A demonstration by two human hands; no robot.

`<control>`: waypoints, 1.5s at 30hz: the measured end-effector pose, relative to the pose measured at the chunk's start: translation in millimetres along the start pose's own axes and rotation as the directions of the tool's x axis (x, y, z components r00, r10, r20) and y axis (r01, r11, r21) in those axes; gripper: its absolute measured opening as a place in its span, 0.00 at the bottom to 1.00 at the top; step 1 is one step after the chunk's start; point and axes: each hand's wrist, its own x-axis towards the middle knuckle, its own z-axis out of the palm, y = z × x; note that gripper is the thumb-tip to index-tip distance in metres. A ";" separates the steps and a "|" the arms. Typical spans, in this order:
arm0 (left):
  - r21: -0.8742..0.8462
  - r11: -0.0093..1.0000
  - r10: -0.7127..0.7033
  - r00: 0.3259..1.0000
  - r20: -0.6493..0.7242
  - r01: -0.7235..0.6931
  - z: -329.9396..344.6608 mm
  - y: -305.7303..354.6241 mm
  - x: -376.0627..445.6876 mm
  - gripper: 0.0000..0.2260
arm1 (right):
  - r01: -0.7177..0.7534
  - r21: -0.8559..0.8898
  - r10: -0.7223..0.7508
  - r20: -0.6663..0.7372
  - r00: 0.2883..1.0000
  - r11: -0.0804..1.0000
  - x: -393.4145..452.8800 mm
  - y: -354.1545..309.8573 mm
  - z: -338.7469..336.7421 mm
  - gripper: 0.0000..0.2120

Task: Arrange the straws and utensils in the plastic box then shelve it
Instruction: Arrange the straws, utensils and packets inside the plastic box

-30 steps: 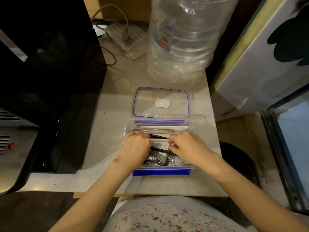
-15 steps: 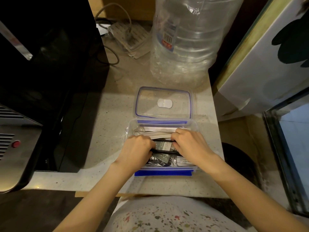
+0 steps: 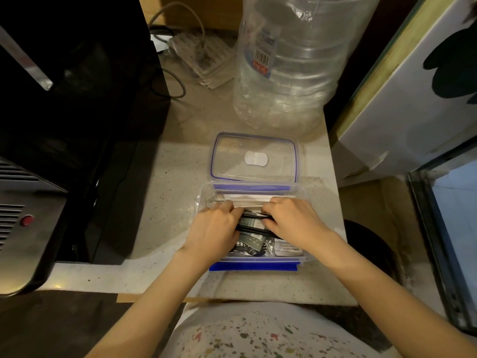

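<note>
Change noted: a second ago your hands sat nearer the middle of the plastic box with a gap between them; they have since moved toward its far half and closed in on each other. I judge you are packing the long items against the far wall, so arranging is under way, and lidding and shelving are not yet done.

Left to right. A dark appliance stands well left of the work on the counter. Your left hand is inside the box, fingers curled down over the left ends of the black utensils; whether it grips or merely presses them, I cannot tell. Your right hand mirrors it on the right ends, fingers bent, thumb tucked beneath; grip likewise unclear.

Contents: pale wrapped straws lie lengthwise along the far wall, the black utensils just in front of them, and dark printed sachets with a white-labelled packet fill the near half. The lid lies off, flat on the counter, touching the box's far edge. A large clear water bottle stands behind it.
</note>
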 end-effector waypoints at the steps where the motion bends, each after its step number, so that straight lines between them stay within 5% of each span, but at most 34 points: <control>1: 0.010 1.000 -0.002 1.000 0.005 0.002 1.7 -0.5 0.5 0.15 | 0.000 -0.002 0.000 0.004 1.000 1.000 -0.1 0.9 0.2 0.12; 21: 0.061 0.998 0.022 0.994 0.110 -0.028 3.5 -8.9 10.3 0.09 | -0.003 0.286 -0.001 0.016 1.000 0.958 -23.6 -1.5 -17.9 0.08; 27: 0.082 0.996 -0.039 0.999 0.036 0.036 2.3 -8.2 14.2 0.08 | 0.032 0.330 -0.022 -0.034 0.999 0.943 -37.2 -2.2 -19.8 0.09; 35: 0.091 0.993 -0.072 0.997 -0.003 0.072 5.5 -2.1 15.5 0.09 | 0.018 0.194 -0.026 0.041 0.999 0.981 -19.8 -9.7 -3.0 0.14; 45: -0.051 0.998 -0.032 0.994 -0.103 0.027 12.1 -3.0 12.3 0.11 | 0.181 -0.042 -0.179 0.054 0.982 0.983 -11.8 -17.1 -2.8 0.12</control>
